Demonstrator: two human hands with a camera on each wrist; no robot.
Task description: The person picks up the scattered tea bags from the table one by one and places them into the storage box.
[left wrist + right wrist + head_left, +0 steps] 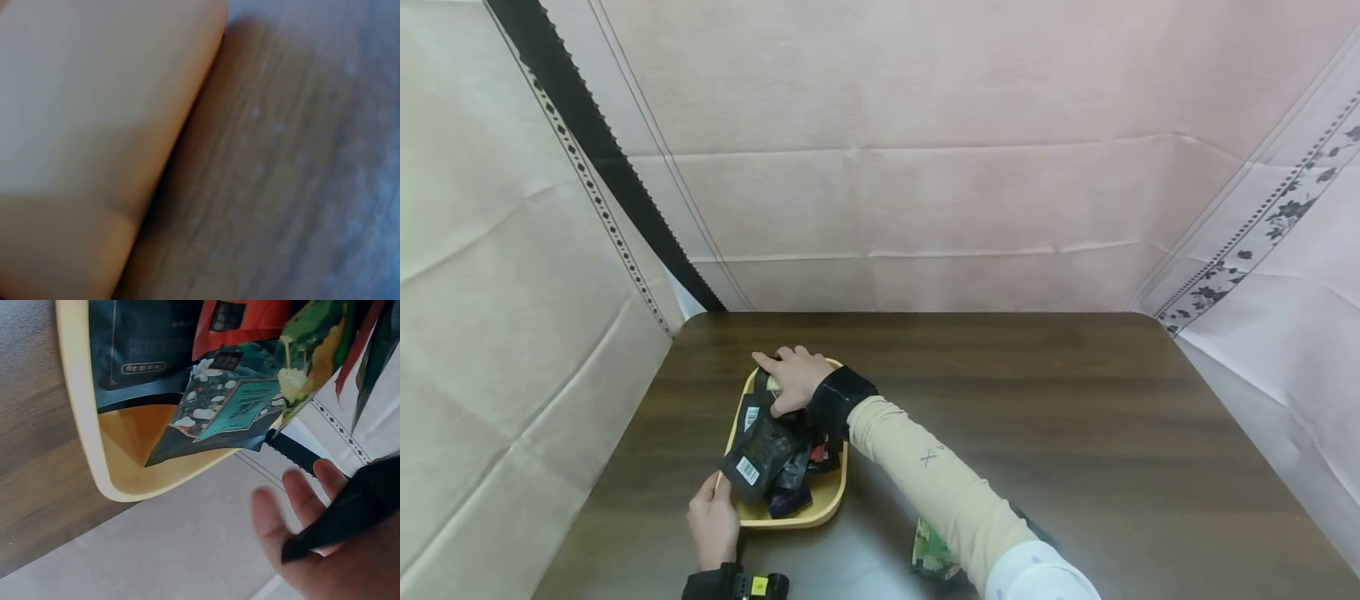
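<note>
A yellow plastic basket (827, 508) stands on the left part of the table, with several dark pouches (763, 450) piled inside. At its near left corner, my left hand (713, 521) grips the rim. My right hand (797, 379) reaches over the far end of the basket, its fingers spread above the packets. In the right wrist view, its fingers (300, 500) extend past a dark pointed piece (356, 512) lying across the palm. Beside that hand are a patterned green pouch (231, 406) and a red one (250, 328). The left wrist view holds only the basket's outer wall (94, 94).
A green packet (932, 550) lies on the brown wooden table (1037, 400) near its front, partly under the right forearm. Pale cloth sheets (925, 208) hang behind and at both sides of the table.
</note>
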